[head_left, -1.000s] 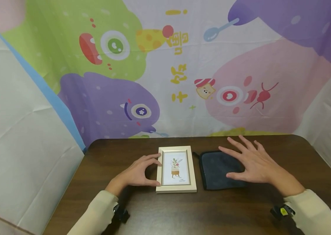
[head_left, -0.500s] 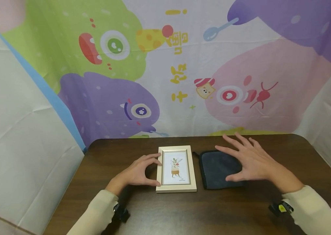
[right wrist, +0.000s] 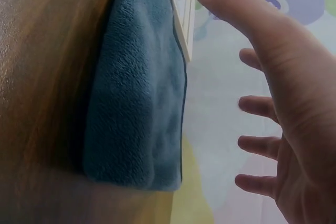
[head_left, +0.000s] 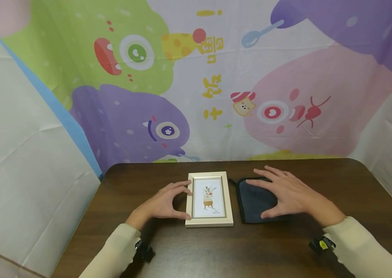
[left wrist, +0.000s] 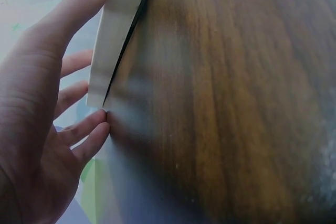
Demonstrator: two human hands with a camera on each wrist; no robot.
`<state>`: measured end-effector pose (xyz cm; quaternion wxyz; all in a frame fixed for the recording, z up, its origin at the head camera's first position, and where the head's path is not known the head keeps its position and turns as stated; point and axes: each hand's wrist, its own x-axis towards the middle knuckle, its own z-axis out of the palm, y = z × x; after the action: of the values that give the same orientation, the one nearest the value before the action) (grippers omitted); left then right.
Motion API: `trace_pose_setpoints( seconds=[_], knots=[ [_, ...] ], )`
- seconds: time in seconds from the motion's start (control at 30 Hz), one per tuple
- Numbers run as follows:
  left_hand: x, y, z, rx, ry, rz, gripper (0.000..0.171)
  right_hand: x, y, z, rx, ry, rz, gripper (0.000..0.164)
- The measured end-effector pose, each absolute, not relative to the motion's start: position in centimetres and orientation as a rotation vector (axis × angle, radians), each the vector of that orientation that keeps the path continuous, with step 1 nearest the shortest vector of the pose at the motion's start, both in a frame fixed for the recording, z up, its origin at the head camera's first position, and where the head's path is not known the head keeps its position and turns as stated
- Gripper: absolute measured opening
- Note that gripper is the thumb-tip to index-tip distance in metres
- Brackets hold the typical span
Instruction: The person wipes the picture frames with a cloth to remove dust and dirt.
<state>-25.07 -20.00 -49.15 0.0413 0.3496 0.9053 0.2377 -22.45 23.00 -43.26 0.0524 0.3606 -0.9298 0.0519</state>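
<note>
A cream picture frame (head_left: 229, 200) with a plant drawing lies face up on the table. My left hand (head_left: 161, 202) rests at its left side, thumb by the lower corner and fingers along the edge. The left wrist view shows the thumb and fingertips at the frame's pale side (left wrist: 113, 40). Right of the frame lies a dark blue plush cloth (head_left: 253, 204) with black edging and a small loop. Over its right part hovers my right hand (head_left: 291, 195), fingers spread, holding nothing. Beside the cloth's fuzzy surface (right wrist: 126, 103), the right wrist view shows those fingers apart from it.
The dark wooden table (head_left: 196, 251) has rounded far corners. A printed cartoon curtain (head_left: 210, 139) hangs right behind its far edge, with pale sheets at both sides. A dark strap device sits at each wrist.
My right hand has moved left and slightly lower over the cloth, its fingers a little closer together. The left hand, frame and cloth have stayed in place.
</note>
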Motion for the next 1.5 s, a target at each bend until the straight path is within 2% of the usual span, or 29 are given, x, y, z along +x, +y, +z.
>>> trace_pose_setpoints(
  seconds=[0.17, 0.93, 1.2, 1.5],
  knots=[
    [-25.1, -19.9, -49.2, 1.066, 2.772, 0.707, 0.076, -22.5, 22.7, -44.2, 1.099, -2.872, 0.133, 0.094],
    [-25.1, -19.6, -49.1, 1.079, 2.758, 0.711, 0.076, -22.7, 22.5, -47.1, 1.140, -3.040, 0.154, 0.097],
    [-25.1, -19.6, -49.2, 1.067, 2.755, 0.701, 0.077, -22.9, 21.7, -46.8, 1.121, -3.123, 0.118, 0.085],
    [-25.1, -20.0, -49.3, 1.068, 2.769, 0.706, 0.075, -22.4, 20.7, -47.5, 1.230, -2.987, -0.093, 0.081]
  ],
)
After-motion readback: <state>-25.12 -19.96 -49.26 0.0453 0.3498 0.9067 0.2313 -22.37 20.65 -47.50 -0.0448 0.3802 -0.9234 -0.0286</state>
